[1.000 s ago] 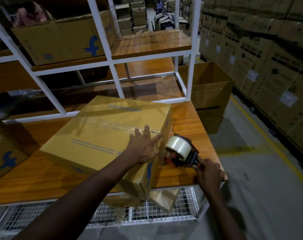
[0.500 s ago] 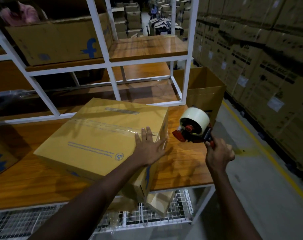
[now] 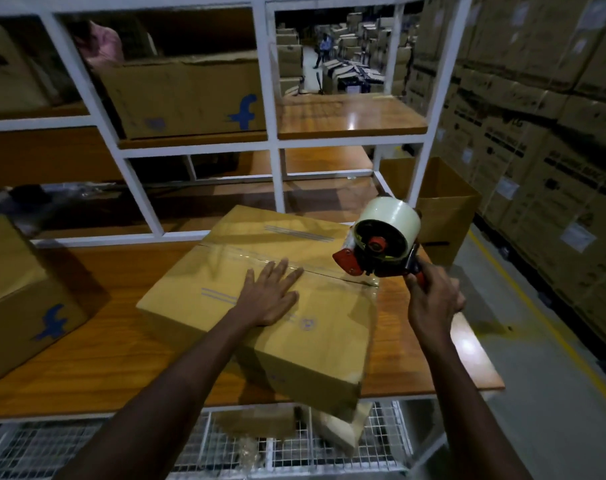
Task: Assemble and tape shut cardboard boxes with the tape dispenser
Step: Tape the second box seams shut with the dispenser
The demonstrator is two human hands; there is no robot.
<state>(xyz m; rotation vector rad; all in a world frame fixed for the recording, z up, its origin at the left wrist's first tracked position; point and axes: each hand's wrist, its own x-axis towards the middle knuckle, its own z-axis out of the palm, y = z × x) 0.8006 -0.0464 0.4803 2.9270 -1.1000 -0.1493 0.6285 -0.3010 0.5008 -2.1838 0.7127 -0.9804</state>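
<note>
The tape dispenser (image 3: 381,244) has lifted over the cardboard box (image 3: 322,341), handle gripped in the right hand (image 3: 433,301); the left hand (image 3: 272,296) presses flat on it. A neighbouring box (image 3: 17,289) bears a blue "f".

A blue "f" logo marks the shelf carton (image 3: 183,98), upper centre, and the left carton (image 3: 20,289); the centre box (image 3: 294,344) carries print too blurred to read.

Dispenser handle (image 3: 418,274), seemingly red, largely covered
</note>
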